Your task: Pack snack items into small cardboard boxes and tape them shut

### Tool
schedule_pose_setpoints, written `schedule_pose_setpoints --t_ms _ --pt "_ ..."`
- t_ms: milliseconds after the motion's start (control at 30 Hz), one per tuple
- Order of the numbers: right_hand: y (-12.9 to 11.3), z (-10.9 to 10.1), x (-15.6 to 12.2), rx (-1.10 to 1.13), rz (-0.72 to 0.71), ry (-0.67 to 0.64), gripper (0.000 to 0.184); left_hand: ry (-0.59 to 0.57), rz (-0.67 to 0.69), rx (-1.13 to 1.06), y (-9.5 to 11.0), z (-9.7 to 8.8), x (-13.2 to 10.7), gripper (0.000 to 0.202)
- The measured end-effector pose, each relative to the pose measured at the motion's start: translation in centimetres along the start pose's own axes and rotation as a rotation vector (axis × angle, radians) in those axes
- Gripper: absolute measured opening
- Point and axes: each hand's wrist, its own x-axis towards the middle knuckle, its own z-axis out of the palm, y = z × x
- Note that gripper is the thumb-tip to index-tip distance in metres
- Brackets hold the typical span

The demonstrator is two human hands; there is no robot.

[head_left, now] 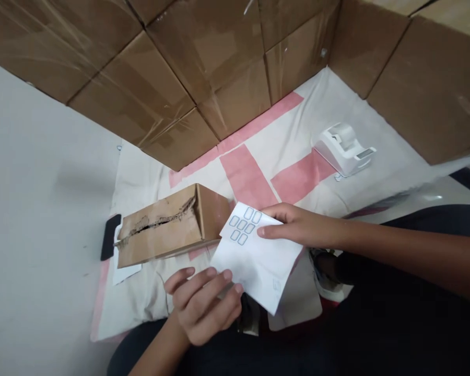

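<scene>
A folded white sheet of paper point(258, 261) is pinched in my right hand point(288, 224), thumb on top near its upper right edge. Small rounded rectangles are drawn in blue on the paper's upper part, and a faint mark shows near its lower right corner. My left hand point(207, 303) is by the paper's lower left edge, fingers loosely curled and slightly apart, with nothing visible in them. Just beyond the paper lies a long brown cardboard box point(172, 224) with a ragged tear along its top.
A white tape dispenser point(342, 149) stands on the pink-and-white cloth point(297, 133) at the right. Large taped cartons point(219, 68) form a wall behind. A black flat object point(110, 237) and a white sheet lie left of the torn box, beside a pale wall point(43, 209).
</scene>
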Motion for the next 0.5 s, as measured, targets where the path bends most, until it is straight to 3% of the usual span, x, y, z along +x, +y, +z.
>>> schedule_pose_setpoints --t_ms 133,267,500 --pt "0.0 0.5 -0.2 -0.004 0.095 0.029 0.024 -0.016 -0.032 -0.006 0.4 0.3 0.0 0.016" --pt "0.6 0.7 -0.1 -0.080 0.154 -0.002 0.033 -0.053 -0.073 -0.022 0.7 0.9 -0.2 0.012" --pt "1.3 0.8 0.3 -0.189 0.093 -0.123 0.047 -0.176 -0.063 -0.101 0.7 2.8 -0.2 0.026"
